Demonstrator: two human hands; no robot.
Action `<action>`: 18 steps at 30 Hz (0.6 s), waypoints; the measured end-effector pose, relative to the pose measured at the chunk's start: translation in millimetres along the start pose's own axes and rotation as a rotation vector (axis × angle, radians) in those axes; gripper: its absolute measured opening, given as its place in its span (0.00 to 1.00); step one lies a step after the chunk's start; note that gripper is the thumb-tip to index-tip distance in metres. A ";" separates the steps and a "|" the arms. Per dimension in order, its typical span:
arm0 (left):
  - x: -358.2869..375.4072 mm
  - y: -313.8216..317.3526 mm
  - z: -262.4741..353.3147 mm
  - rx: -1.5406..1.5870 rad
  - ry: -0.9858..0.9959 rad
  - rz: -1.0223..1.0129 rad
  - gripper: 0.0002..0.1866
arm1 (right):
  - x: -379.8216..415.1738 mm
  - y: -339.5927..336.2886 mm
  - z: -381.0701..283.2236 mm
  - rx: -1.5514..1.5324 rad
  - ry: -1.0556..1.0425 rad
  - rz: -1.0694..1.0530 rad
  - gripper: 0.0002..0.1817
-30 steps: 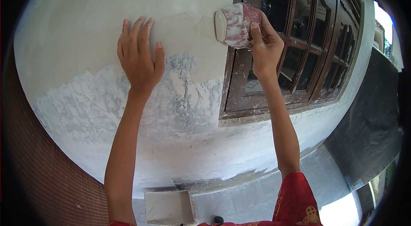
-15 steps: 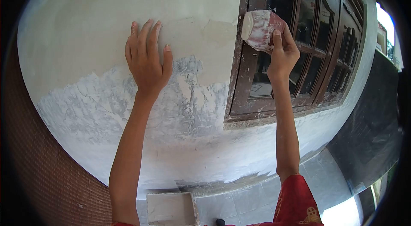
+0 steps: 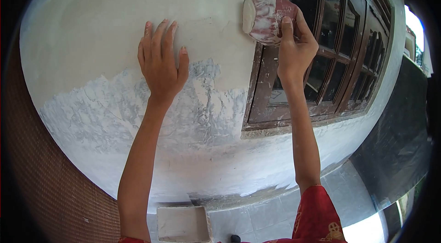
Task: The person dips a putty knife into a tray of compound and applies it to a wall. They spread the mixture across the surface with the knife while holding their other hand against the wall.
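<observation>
In my right hand is a red putty scraper, gripped between thumb and fingers. White putty smears its face, and a thick pale bead of it lines the left edge. The scraper overlaps the border between the wall and the window frame in this view. My left hand rests flat against the wall, fingers spread, with white specks on the fingertips. Around it the upper wall is coated smooth and pale, while a rough patch of grey and white lies below.
The brown wooden window with dark panes stands at right, flecked with white. A pale rectangular tub of putty sits on the grey tiled floor. Woven matting borders the left, and a dark sheet hangs at far right.
My right hand has moved left and slightly up with the scraper, from over the window toward the wall beside its frame. My left hand has barely shifted.
</observation>
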State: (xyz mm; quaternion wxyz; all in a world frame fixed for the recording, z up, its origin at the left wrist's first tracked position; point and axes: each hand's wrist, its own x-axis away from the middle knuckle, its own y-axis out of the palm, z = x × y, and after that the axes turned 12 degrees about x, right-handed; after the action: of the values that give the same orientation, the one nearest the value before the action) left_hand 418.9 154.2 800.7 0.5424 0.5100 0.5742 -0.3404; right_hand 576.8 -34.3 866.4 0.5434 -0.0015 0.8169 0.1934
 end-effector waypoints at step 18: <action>0.4 -1.3 0.5 -0.010 0.010 0.001 0.24 | 17.0 -22.1 16.9 0.134 0.031 -0.048 0.20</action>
State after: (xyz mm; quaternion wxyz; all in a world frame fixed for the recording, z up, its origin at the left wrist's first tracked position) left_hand 417.9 153.5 800.0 0.5421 0.5093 0.5784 -0.3349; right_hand 589.5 -45.8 838.7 0.5340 0.0122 0.8361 0.1254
